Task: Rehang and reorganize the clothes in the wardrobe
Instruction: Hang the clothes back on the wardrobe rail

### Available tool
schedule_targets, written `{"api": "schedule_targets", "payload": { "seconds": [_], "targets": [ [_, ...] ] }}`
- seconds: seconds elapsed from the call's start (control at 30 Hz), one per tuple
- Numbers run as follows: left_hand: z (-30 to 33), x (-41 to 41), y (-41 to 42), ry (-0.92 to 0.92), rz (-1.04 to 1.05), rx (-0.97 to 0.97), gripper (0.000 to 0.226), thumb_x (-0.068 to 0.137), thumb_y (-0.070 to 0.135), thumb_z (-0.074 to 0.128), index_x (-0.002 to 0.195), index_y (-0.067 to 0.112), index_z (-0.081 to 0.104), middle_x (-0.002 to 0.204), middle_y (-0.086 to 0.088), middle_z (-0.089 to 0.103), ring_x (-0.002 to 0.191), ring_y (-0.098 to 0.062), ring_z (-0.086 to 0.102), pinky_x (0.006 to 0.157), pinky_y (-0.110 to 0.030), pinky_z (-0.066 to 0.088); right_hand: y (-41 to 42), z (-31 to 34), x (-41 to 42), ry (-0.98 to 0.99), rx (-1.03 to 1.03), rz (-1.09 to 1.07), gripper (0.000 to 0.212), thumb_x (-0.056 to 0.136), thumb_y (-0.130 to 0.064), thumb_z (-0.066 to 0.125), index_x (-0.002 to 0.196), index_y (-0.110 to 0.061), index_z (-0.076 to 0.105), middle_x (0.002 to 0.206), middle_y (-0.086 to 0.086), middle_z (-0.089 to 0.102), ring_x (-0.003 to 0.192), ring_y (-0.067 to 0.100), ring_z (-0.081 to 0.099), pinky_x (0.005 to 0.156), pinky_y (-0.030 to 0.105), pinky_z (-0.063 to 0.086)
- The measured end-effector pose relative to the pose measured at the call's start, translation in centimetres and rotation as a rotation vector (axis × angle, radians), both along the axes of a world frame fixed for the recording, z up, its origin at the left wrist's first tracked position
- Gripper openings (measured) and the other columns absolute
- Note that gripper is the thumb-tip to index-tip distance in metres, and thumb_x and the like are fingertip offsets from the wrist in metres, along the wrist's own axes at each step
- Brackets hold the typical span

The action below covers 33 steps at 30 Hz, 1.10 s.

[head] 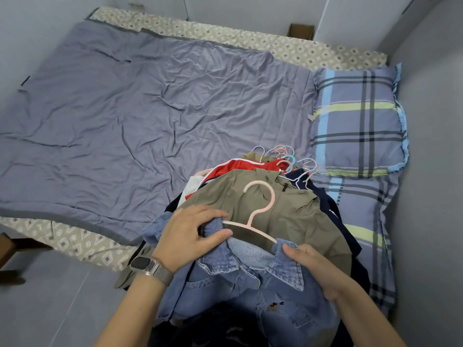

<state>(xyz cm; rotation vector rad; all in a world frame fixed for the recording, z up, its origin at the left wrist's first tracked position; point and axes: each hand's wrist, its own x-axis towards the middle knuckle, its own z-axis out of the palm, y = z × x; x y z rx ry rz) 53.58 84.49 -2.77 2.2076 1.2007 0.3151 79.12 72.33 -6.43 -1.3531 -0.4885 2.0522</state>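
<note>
A blue denim shirt [250, 291] hangs on a pale pink hanger [260, 209] at the top of a pile of clothes at the bed's near edge. My left hand [190, 234] pinches the shirt's left shoulder against the hanger arm. My right hand [318, 269] grips the collar's right side. Under the shirt lies an olive-green garment [295, 216], then a red one [240, 166] and a dark navy one [328, 211]. Several hanger hooks [288, 159] stick out at the pile's far end.
The bed is covered by a wrinkled grey-blue blanket [137, 116] over a patterned sheet [82, 241]. A plaid pillow [358, 121] lies at the right by the wall. A cardboard box [300, 30] stands behind the bed. Grey floor is at the lower left.
</note>
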Motion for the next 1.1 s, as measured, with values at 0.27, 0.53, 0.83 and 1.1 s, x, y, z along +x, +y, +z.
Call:
{"api": "schedule_targets", "payload": {
  "seconds": [0.27,0.53,0.83,1.1],
  "targets": [
    [0.5,1.6,0.2,0.091,-0.041,0.186,0.021,0.078,0.054,0.055,0.085,0.038,0.067,0.077,0.02,0.067,0.075,0.0,0.058,0.055,-0.011,0.037,-0.4,-2.3,1.1,-0.058,-0.152,-0.072,0.075,0.05,-0.053,0.086,0.094,0.001,0.058,0.083,0.014,0.068,0.075,0.021,0.067,0.069,0.031,0.052],
    [-0.3,1.9,-1.1,0.011,-0.066,0.079,0.02,0.086,0.051,0.051,0.096,0.037,0.062,0.071,0.015,0.065,0.061,-0.001,0.055,0.052,-0.025,0.048,3.3,-3.9,3.7,-0.498,0.041,-0.074,0.052,0.073,-0.062,0.064,0.08,-0.011,0.067,0.074,-0.001,0.066,0.072,0.015,0.061,0.071,0.024,0.044],
    [-0.9,0.9,-1.8,-0.03,-0.045,-0.03,0.023,0.085,0.054,0.053,0.103,0.042,0.062,0.083,0.021,0.068,0.071,0.004,0.062,0.063,-0.028,0.053,9.8,-12.7,10.2,-1.047,-0.18,-0.103,0.061,0.074,-0.039,0.062,0.128,-0.013,0.051,0.123,0.01,0.058,0.116,0.032,0.051,0.098,0.039,0.042],
    [-1.3,0.4,-2.6,-0.043,-0.037,-0.094,0.021,0.085,0.052,0.056,0.101,0.042,0.064,0.085,0.023,0.068,0.076,0.005,0.063,0.067,-0.026,0.052,9.5,-14.8,8.7,-0.921,-0.189,0.068,0.07,0.076,-0.051,0.07,0.13,-0.009,0.053,0.124,0.008,0.062,0.115,0.029,0.057,0.094,0.033,0.045]
  ]
}}
